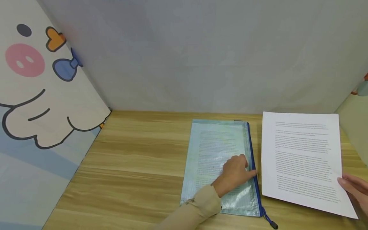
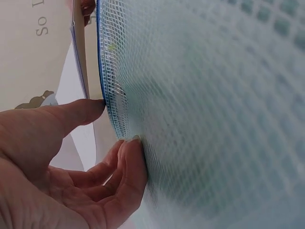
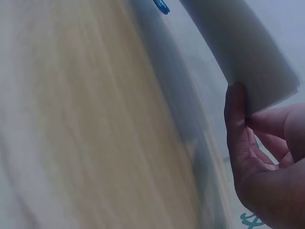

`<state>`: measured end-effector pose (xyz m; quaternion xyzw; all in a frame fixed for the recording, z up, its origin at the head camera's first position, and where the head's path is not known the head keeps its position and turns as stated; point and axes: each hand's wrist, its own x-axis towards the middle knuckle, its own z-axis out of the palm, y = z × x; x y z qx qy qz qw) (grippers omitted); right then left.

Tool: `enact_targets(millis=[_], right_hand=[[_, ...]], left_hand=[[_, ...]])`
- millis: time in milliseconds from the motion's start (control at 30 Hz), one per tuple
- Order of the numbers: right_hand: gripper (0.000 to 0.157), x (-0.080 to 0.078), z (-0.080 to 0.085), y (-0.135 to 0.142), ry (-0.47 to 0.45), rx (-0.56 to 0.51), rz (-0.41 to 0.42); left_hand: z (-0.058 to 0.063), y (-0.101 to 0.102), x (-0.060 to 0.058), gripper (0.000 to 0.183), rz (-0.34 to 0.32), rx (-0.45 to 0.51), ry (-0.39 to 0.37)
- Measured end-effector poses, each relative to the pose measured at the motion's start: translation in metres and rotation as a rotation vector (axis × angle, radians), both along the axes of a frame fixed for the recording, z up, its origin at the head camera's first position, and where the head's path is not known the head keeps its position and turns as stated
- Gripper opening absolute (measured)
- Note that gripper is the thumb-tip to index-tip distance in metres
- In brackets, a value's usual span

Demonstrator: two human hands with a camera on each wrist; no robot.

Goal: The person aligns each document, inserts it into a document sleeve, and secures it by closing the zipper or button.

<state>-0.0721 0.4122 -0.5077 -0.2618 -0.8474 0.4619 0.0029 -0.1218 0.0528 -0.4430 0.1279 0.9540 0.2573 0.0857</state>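
A pale green mesh zipper pouch [image 1: 207, 127] with a blue zip edge lies flat on the wooden table, printed pages showing through it. My left hand [image 1: 234, 171] rests on its right part. In the left wrist view the thumb [image 2: 88, 112] touches the blue edge, and the fingertips meet the mesh [image 2: 200, 109] beside it. To the right, a stack of printed paper [image 1: 302, 153] is held slightly raised and tilted. My right hand [image 1: 356, 190] pinches its right edge between thumb and fingers; the right wrist view shows the sheets [image 3: 257, 57] bending from that grip.
A dark zipper pull [image 1: 273, 224] on a blue cord hangs off the pouch's lower right corner. Wood-grain table [image 1: 135, 159] extends to the left. A grey wall [image 1: 201, 57] stands behind, and a cartoon-printed panel [image 1: 54, 121] borders the left.
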Motion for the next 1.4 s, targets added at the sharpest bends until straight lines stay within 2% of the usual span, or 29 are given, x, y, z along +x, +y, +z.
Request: enact_targets(millis=[267, 333, 400, 467, 500, 600, 667, 867, 1133, 1267, 1400], right_hand=[[0.06, 0.0, -0.004, 0.001, 0.084, -0.057, 0.01], [0.056, 0.0, -0.003, 0.0, 0.091, -0.058, 0.016], [0.045, 0.0, -0.001, -0.001, 0.107, -0.068, 0.013], [0.031, 0.0, 0.0, -0.002, 0.159, -0.146, -0.001], [0.03, 0.0, 0.0, -0.002, 0.183, -0.187, -0.009], [0.04, -0.001, 0.001, -0.003, 0.24, -0.303, -0.025], [0.041, -0.001, 0.002, -0.003, 0.265, -0.329, -0.027], [0.045, 0.0, 0.005, -0.004, 0.319, -0.318, -0.004], [0.043, -0.001, 0.011, -0.007, 0.297, -0.237, -0.017], [0.04, 0.0, 0.01, -0.011, 0.363, -0.323, -0.039], [0.039, 0.002, 0.01, -0.016, 0.397, -0.361, -0.032]], left_hand=[[0.001, 0.002, 0.0, 0.02, -0.014, -0.029, 0.013], [0.001, 0.001, 0.0, 0.019, -0.008, -0.007, -0.004], [0.002, -0.001, 0.0, 0.026, 0.0, 0.033, -0.024], [0.002, -0.002, 0.001, 0.032, 0.01, 0.08, -0.045], [0.001, -0.002, 0.001, 0.033, 0.015, 0.102, -0.053], [0.0, -0.004, 0.002, 0.018, 0.032, 0.154, -0.063], [-0.001, -0.006, 0.001, 0.008, 0.034, 0.198, -0.06], [-0.001, -0.009, 0.002, 0.012, 0.045, 0.36, -0.095], [0.004, -0.016, 0.005, 0.011, 0.07, 0.452, -0.099], [0.006, -0.019, 0.005, 0.01, 0.073, 0.488, -0.087], [0.007, -0.022, 0.005, 0.009, 0.076, 0.541, -0.086]])
